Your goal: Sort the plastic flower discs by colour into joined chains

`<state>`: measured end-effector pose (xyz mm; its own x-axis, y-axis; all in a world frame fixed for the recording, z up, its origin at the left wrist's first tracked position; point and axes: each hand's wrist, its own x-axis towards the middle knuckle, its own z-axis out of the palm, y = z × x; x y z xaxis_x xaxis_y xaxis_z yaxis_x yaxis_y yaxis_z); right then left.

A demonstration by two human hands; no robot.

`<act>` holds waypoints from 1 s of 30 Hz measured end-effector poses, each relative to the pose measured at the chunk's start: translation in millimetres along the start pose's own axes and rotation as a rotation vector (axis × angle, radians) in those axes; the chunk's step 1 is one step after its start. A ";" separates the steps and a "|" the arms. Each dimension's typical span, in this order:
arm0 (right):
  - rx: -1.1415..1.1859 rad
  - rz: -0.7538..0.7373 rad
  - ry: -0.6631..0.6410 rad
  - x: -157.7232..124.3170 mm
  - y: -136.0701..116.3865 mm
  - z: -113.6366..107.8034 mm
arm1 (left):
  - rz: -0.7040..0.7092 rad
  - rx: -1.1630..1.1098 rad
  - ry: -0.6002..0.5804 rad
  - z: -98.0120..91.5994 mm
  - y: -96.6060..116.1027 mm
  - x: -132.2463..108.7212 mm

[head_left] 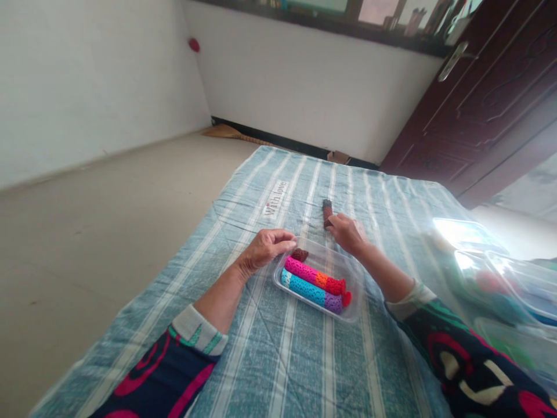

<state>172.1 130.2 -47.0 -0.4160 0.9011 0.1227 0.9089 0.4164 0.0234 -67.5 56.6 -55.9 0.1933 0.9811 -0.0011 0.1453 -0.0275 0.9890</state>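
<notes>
My left hand (265,251) is closed at the far left corner of a clear plastic container (357,293), thumb and fingers pinching its rim. Inside lie two long rolls with a lacy, holed pattern: one pink, orange and red (307,271), the other white, blue and purple (308,291). A small brown lacy piece (300,255) sits in the same container near my left fingertips. Just beyond the container, my right hand (347,232) grips the near end of a short brown roll with a dark tip (327,212), on or just above the cloth.
A blue-and-white striped cloth (243,278) covers the table. Several clear plastic boxes (500,278), blurred, stand at the right edge. Behind the table are a white wall, a broom (224,132) on the floor and a dark red door (474,116).
</notes>
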 end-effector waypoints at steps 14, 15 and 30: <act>0.429 0.071 0.133 5.1 8.2 0.9 | -0.012 -0.041 0.001 1.4 3.8 -1.2; 0.488 0.077 0.148 3.1 7.6 -5.0 | -0.012 -0.050 0.001 1.6 3.6 -1.3; -0.019 -0.736 -0.090 -43.5 -52.9 -57.6 | 0.031 0.000 -0.005 2.5 3.1 -1.3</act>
<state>143.9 62.0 3.6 -0.9180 0.3964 -0.0128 0.3940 0.9151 0.0856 -64.9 54.8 -53.2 0.2027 0.9788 0.0288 0.1394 -0.0579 0.9885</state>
